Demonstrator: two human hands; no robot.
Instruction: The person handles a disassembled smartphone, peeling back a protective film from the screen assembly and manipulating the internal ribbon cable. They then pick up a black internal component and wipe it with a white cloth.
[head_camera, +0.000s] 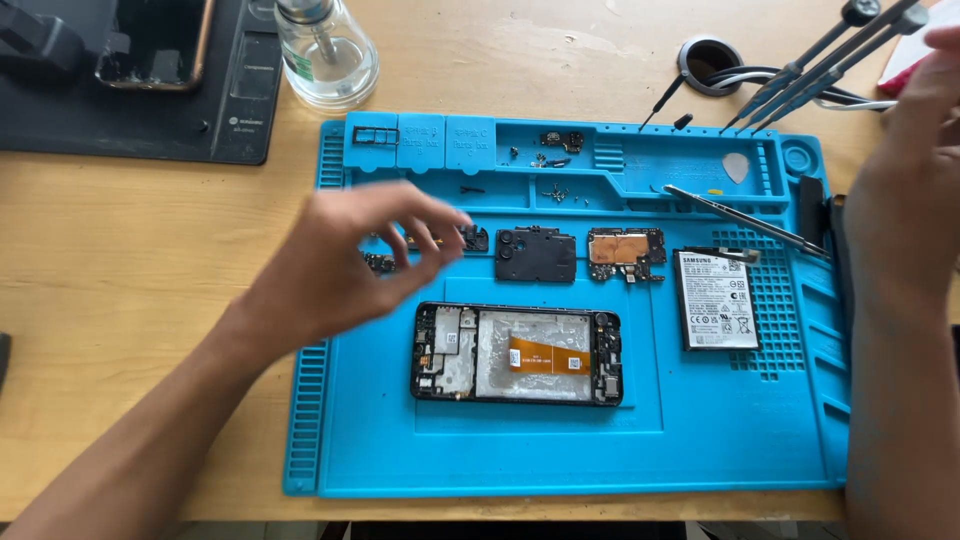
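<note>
A: Identify the work surface and the largest items on it.

B: A wooden table (120, 300) carries a blue repair mat (560, 450). A black pad (150, 130) lies at the table's far left corner, with a clear glass bottle (327, 55) just beside it.

A: Locate the main assembly.

B: An opened phone frame (517, 354) lies flat near the middle of the mat, long side across the view, with an orange flex strip visible inside. A battery (716, 300) lies to its right, apart from it.

A: State the position and grip of the left hand.

B: The left hand (345, 255) is above the mat's left portion, behind the phone frame. Its fingers are loosely curled, thumb and fingertips close together. The hand is blurred, so it cannot be determined whether it holds anything. It is nearest to a row of small dark parts (475, 238) on the mat.

A: And the right hand?

B: The right hand (915, 130) is raised at the right edge of the mat, fingers near a cluster of screwdrivers (810, 70). Its grip cannot be determined.

A: List the remaining components.

B: A black cover plate (536, 254) and a circuit board (626, 252) lie side by side behind the frame. Metal tweezers (745, 215) rest on the mat behind the battery. Small screws (555, 190) sit in the tray compartments.
</note>
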